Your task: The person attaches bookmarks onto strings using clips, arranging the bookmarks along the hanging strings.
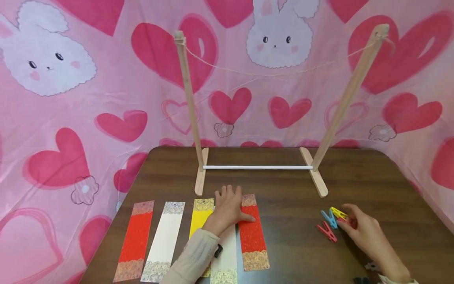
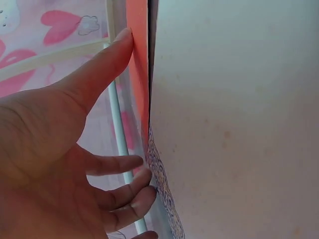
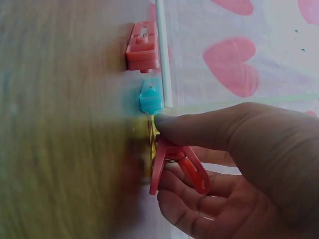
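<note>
My left hand (image 1: pixel 228 207) reaches over a white paper strip (image 1: pixel 227 252) with patterned ends, its thumb spread onto a red strip (image 1: pixel 252 232) at the right. In the left wrist view the thumb (image 2: pixel 112 57) meets the red strip, and the fingers lie at the white strip's patterned end (image 2: pixel 167 194). A yellow strip (image 1: pixel 201 219) lies partly under the left forearm. At the right, my right hand (image 1: pixel 369 232) pinches a red clothespin (image 3: pixel 162 167) between thumb and fingers. Close by lie a yellow clothespin (image 1: pixel 337 213), a blue one (image 1: pixel 330 219) and another red one (image 1: pixel 327 232).
Another red strip (image 1: pixel 135 234) and a white strip (image 1: pixel 166 236) lie at the left of the brown table (image 1: pixel 291 252). Behind, a wooden stand (image 1: pixel 191 106) carries a slack string (image 1: pixel 269 74) and a white bottom bar (image 1: pixel 257 167). A pink cloth (image 1: pixel 149 90) hangs around.
</note>
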Motion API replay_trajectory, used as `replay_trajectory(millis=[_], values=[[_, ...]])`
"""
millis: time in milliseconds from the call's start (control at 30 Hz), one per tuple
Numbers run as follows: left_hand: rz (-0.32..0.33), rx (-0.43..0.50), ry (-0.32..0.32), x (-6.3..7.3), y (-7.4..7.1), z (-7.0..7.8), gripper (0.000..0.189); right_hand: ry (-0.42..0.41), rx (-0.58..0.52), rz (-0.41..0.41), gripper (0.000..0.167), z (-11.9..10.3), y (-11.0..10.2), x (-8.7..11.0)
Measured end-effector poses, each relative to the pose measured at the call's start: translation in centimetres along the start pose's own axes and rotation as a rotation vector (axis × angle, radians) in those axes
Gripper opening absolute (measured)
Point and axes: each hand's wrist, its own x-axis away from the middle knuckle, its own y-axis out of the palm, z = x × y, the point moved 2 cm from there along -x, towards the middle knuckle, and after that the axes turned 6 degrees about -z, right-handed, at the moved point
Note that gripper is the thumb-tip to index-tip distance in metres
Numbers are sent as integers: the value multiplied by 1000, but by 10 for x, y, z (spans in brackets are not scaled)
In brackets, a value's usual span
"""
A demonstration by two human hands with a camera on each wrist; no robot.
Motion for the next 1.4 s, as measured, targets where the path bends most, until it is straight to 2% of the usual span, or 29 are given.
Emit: replay_trajectory(millis=[167,333,467,600,700,800,867,1000,1133,1233,1400], values=[[-24,23,-27,0,0,0,84,34,-10,-26,27,-2,2,1],[-71,40,-61,0,-2,0,88,33,-40,-23,28,-4,8,0],[-104,132,-76,2,-5,-2,92,6,-56,4,29,-5,9,-2],[-130,309,-50,3,-9,-3,83,11,-64,5,28,-5,10,-1],[-146,469,5,2,-14,-2,62,26,-71,4,25,-6,11,-1],[-130,601,68,0,-19,1,47,39,-79,20,19,-6,9,-2],[-93,661,107,-2,-23,2,45,48,-83,30,16,-6,8,-2],[-39,827,144,-5,-28,3,51,63,-85,42,13,-6,8,-2],[-64,1075,165,-7,-32,3,51,76,-106,60,11,-7,7,0],[-63,1221,190,-6,-38,3,44,84,-142,99,11,-8,5,2],[10,1331,245,-1,-54,1,28,125,-201,169,12,-10,-2,1]])
